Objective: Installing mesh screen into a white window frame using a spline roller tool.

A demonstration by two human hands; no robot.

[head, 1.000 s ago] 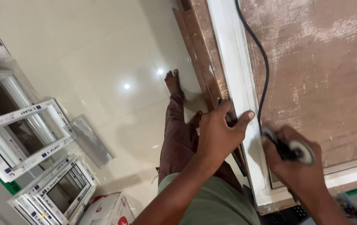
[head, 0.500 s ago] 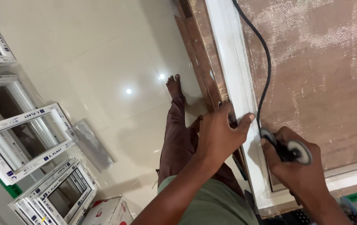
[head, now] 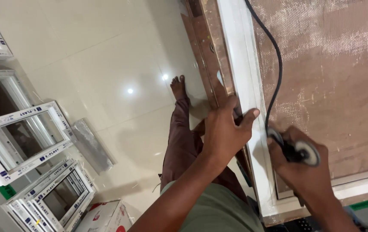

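The small roller tool [head: 305, 151] sits in the right hand [head: 304, 172], which is closed around it, at the inner edge of the white frame [head: 246, 86] where the mesh [head: 338, 77] meets it. Compared with a second ago it has hardly moved. The left hand [head: 223, 133] still presses flat on the frame, just beside; a black cord [head: 274, 56] lies over the mesh.

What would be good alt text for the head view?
The left hand presses on a long white plastic frame covered with mesh, while the right hand holds a small round roller tool beside a black cable. Stacked white window frames stand on the glossy tiled floor.
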